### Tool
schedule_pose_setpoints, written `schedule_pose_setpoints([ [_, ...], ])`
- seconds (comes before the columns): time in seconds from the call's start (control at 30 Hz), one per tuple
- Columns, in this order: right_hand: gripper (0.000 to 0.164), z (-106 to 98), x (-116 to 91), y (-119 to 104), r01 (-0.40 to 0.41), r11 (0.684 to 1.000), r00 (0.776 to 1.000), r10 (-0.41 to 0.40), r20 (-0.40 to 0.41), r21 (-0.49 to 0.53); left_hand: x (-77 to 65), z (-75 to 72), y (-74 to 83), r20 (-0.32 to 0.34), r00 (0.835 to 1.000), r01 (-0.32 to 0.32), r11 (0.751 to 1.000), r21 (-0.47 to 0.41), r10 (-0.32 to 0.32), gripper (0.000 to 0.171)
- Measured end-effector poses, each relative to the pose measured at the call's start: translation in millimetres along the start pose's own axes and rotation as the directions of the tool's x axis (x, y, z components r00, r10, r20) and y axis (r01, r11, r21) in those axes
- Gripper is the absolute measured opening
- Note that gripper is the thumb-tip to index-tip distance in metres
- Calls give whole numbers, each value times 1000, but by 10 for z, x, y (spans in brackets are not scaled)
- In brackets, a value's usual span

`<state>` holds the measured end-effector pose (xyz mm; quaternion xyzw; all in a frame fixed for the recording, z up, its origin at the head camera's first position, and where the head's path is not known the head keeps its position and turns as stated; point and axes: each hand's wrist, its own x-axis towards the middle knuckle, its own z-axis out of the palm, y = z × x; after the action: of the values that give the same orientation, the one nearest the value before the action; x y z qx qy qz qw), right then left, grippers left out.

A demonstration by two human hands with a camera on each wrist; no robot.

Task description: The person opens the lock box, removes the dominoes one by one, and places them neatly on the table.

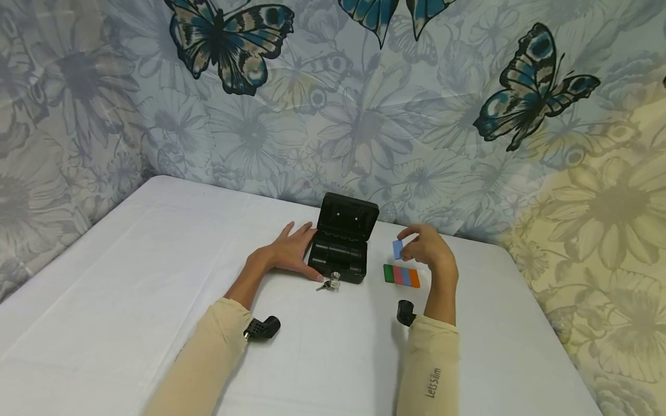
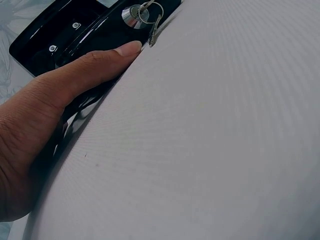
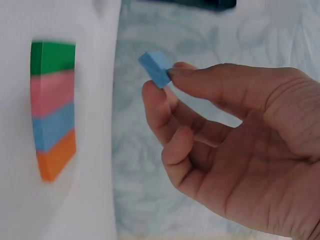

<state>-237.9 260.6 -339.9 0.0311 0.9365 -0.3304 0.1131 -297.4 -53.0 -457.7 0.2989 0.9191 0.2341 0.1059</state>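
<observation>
A black cash box [image 1: 338, 254] with its lid [image 1: 347, 216] raised stands toward the back of the table. My left hand [image 1: 288, 252] rests against its left side, fingers spread and fairly straight, the thumb [image 2: 95, 65] lying along the front wall. Close to that thumb's tip is a silver lock [image 2: 134, 16] with keys [image 1: 326, 285] on a ring. To the right of the box, my right hand [image 1: 428, 249] pinches a small light-blue block [image 3: 156, 68] between thumb and fingertips, above the table. Below it on the table lies a row of green [image 3: 52, 57], pink, blue and orange [image 3: 55, 157] blocks.
A white cloth covers the table [image 1: 312, 370]. Right behind its back edge hangs a butterfly-and-flower patterned backdrop [image 1: 364, 115], close to the raised lid. Black wrist cameras [image 1: 262, 328] sit at both sleeve cuffs.
</observation>
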Motion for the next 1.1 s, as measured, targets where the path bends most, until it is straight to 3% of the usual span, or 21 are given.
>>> schedule_pose_setpoints([
  [0.37, 54, -189, -74, 434, -154, 988, 988, 154, -18, 21, -26, -4, -1, 15, 1000, 17, 1000, -13, -17, 129],
  [0.63, 51, -231, -89, 707, -239, 971, 969, 237, -64, -18, -27, -17, -8, 20, 1000, 14, 1000, -20, -13, 129],
  [0.87, 42, -208, -72, 789, -322, 946, 946, 320, -49, -46, -11, -25, -4, 19, 1000, 5, 1000, -19, -4, 128],
  [1.1, 31, -190, -66, 777, -349, 936, 937, 347, -50, -49, 1, -19, -10, 23, 1000, 7, 1000, 0, -7, 129],
])
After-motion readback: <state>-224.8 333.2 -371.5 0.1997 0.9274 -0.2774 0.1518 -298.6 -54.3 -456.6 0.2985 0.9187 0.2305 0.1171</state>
